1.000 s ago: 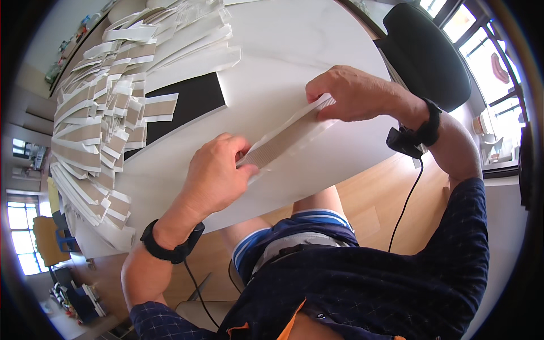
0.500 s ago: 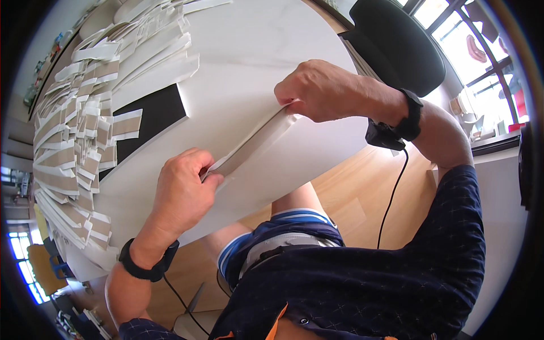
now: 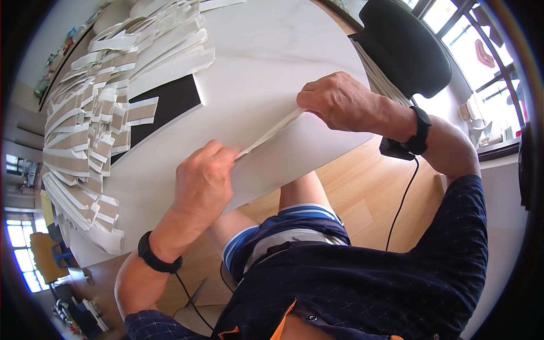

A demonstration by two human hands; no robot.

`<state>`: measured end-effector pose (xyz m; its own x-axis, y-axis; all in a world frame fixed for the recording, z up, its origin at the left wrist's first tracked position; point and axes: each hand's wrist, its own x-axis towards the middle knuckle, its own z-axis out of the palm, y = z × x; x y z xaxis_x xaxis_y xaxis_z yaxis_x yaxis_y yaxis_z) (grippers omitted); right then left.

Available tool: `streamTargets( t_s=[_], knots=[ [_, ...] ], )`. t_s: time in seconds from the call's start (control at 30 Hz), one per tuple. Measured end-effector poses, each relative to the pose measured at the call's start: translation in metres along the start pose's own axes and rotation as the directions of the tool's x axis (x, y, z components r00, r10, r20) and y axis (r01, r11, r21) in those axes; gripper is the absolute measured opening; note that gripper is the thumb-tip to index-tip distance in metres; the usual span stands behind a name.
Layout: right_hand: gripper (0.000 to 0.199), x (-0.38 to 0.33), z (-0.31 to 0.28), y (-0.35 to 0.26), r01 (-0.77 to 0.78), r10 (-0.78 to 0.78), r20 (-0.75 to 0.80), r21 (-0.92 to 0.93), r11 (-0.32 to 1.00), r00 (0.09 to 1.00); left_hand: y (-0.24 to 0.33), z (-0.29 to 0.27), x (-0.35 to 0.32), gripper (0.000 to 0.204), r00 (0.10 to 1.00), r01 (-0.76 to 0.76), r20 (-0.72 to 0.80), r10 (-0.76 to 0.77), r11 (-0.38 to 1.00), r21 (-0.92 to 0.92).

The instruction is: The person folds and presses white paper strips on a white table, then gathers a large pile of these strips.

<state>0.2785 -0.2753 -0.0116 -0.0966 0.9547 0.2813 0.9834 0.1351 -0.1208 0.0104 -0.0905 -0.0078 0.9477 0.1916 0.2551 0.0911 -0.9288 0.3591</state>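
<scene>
A flat white cardboard piece (image 3: 294, 153) lies at the near edge of the white marble table (image 3: 266, 62), overhanging it toward me. My left hand (image 3: 201, 184) pinches its left end, thumb and fingers closed on the folded flap. My right hand (image 3: 334, 102) grips the other end of the same long flap (image 3: 271, 133), which stands up as a thin edge between both hands. Each wrist carries a black band.
Many flat white and tan cardboard blanks (image 3: 85, 130) lie fanned in rows along the table's left side. A black sheet (image 3: 164, 105) lies beside them. A black office chair (image 3: 405, 48) stands at the table's right, a black cable (image 3: 402, 198) hangs from my right wrist.
Both hands kept hold of the cardboard piece while the flap was pressed flatter; the view shifted so the hands and piece appear lower and more central.
</scene>
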Motion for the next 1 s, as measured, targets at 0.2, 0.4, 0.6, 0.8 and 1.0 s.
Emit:
streamTargets(
  t_s=[0.2, 0.4, 0.6, 0.8, 1.0],
  knots=[
    [0.020, 0.000, 0.000, -0.003, 0.018, -0.018, 0.017, -0.042, 0.999, 1.000, -0.003, 0.005, 0.001, 0.020, 0.998, -0.040, -0.053, 0.037, 0.998, -0.050],
    [0.016, -0.002, -0.001, -0.004, 0.008, -0.006, 0.050, -0.049, 0.999, 0.999, -0.005, 0.012, 0.000, 0.009, 0.988, -0.147, -0.042, 0.151, 0.985, 0.091],
    [0.018, -0.008, 0.003, -0.021, -0.022, 0.024, 0.021, -0.081, 0.996, 1.000, 0.004, 0.011, -0.002, 0.005, 0.982, -0.189, 0.013, 0.190, 0.961, 0.204],
    [0.054, 0.001, 0.010, -0.072, -0.011, 0.032, 0.152, -0.136, 0.991, 0.988, 0.009, 0.010, -0.002, 0.008, 0.974, -0.228, 0.067, 0.218, 0.942, 0.247],
    [0.068, -0.006, 0.025, -0.078, -0.062, 0.046, 0.246, 0.054, 0.997, 0.968, 0.008, 0.010, 0.000, 0.007, 0.971, -0.237, 0.063, 0.228, 0.933, 0.270]
  ],
)
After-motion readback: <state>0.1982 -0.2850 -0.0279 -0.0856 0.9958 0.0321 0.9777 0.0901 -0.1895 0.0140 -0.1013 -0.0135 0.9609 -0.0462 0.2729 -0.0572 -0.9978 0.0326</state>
